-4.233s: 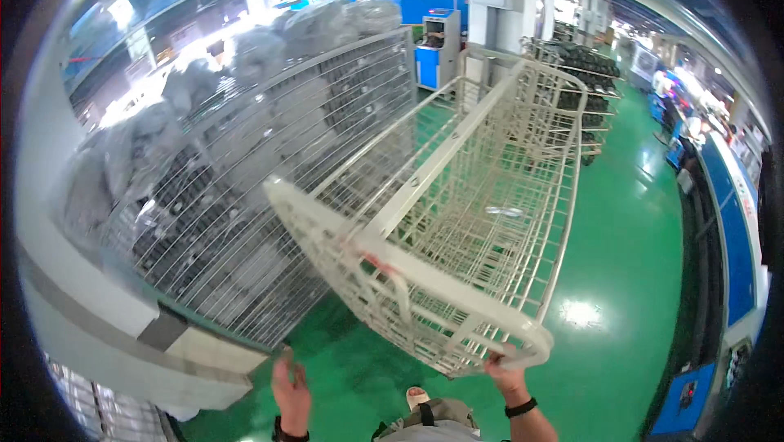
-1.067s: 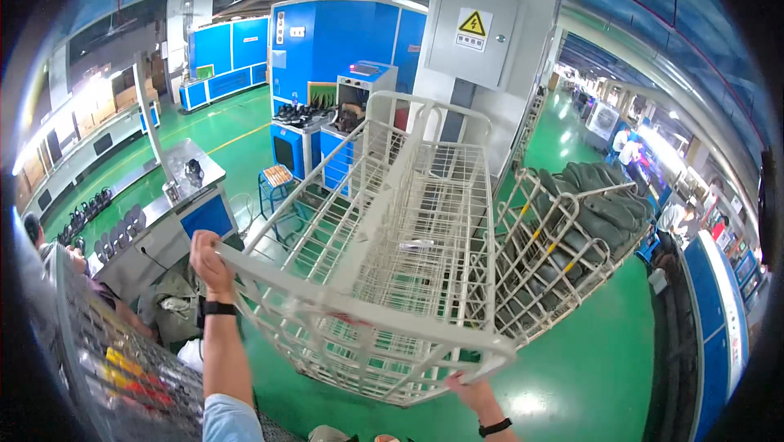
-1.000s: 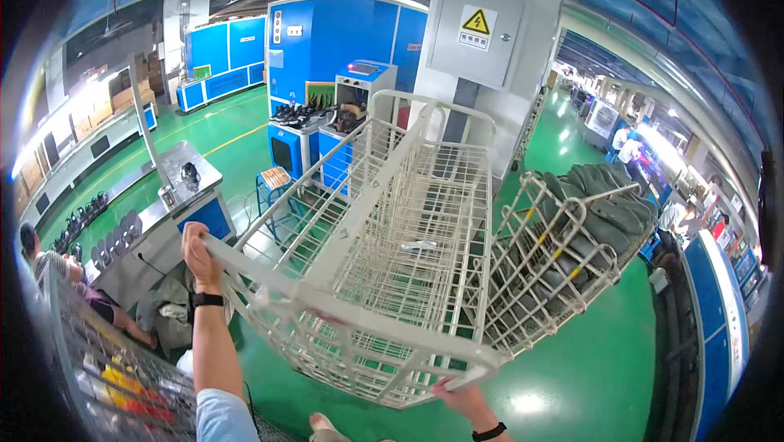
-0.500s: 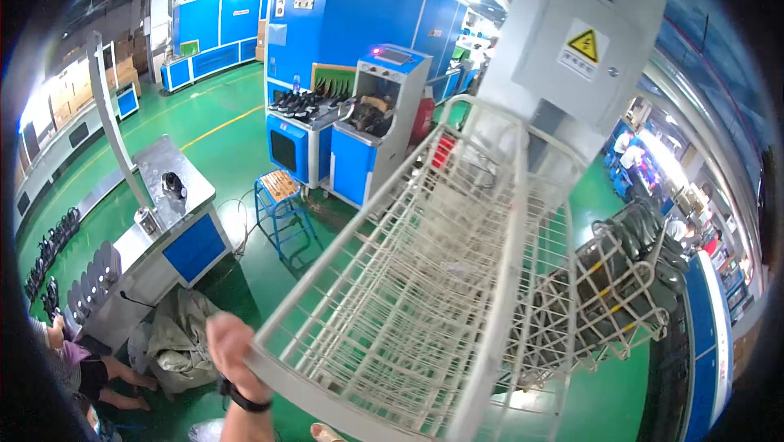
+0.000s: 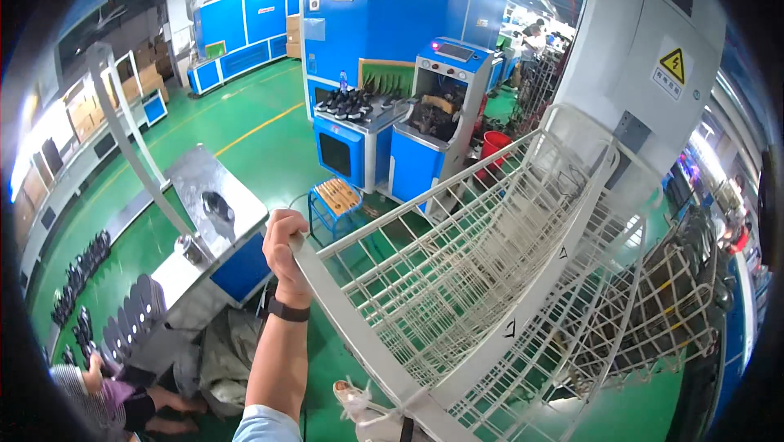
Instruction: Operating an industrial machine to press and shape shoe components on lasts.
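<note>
My left hand (image 5: pixel 286 253) is closed around the near left corner of a white multi-tier wire rack (image 5: pixel 490 352). A dark band (image 5: pixel 289 310) circles that wrist, and a light blue sleeve (image 5: pixel 265 426) covers part of the forearm. Wire shelves lie one under another down the rack, and I see no goods on them. Its far end comes close to a pale pillar with an electrical box (image 5: pixel 665 75). My right hand is out of the picture.
On the right stands another wire rack (image 5: pixel 653 311) with dark items. A metal-topped bench (image 5: pixel 204 197), a blue stool (image 5: pixel 335 201) and blue machines (image 5: pixel 425 148) stand left and ahead. Someone in a striped top (image 5: pixel 94 393) is at lower left, beside a grey sack (image 5: pixel 229 360). My foot (image 5: pixel 353 399) shows below.
My left hand and the rack corner it grips now appear higher and farther right, with more forearm showing. The surroundings have shifted rightward in view. The grip stays closed.
</note>
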A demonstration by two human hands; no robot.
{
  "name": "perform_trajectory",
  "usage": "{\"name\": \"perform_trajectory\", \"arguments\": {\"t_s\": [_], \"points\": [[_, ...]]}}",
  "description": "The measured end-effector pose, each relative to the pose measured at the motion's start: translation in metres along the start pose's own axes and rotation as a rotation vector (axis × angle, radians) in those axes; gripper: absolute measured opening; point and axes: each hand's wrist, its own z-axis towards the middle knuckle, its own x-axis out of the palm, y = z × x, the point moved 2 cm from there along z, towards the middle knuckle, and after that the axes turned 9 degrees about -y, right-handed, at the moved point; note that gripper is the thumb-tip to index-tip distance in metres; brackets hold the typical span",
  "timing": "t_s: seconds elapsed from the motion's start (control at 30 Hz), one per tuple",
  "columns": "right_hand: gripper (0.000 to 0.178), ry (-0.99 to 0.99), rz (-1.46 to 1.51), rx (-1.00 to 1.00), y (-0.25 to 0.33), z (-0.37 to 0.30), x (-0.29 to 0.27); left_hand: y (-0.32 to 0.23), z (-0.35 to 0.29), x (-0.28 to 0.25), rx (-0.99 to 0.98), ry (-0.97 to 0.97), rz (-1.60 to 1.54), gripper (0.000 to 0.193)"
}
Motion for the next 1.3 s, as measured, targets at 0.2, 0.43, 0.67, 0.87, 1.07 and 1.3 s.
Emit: {"name": "perform_trajectory", "arguments": {"t_s": [0.2, 0.43, 0.67, 0.87, 1.07, 1.3], "points": [[0.029, 0.0, 0.004, 0.049, 0.071, 0.004, 0.039, 0.063, 0.039, -0.013, 0.003, 0.136, -0.064, 0.069], [0.03, -0.053, 0.022, 0.157, 0.144, -0.024, 0.076, 0.077, 0.082, -0.028, -0.332, 0.512, -0.371, 0.044], [0.031, -0.27, -0.036, 0.382, 0.161, -0.076, 0.048, 0.079, 0.103, -0.023, -0.147, 0.845, -0.44, 0.027], [0.032, -0.422, -0.113, 0.601, 0.204, -0.104, 0.033, 0.095, 0.113, -0.027, -0.114, 1.037, -0.723, 0.028], [0.032, -0.425, -0.116, 0.649, 0.296, -0.078, 0.065, 0.12, 0.106, -0.036, -0.169, 1.177, -1.072, 0.033], [0.034, -0.291, -0.009, 0.61, 0.356, -0.022, 0.143, 0.144, 0.128, -0.009, -0.166, 1.622, -1.418, 0.034]]}}
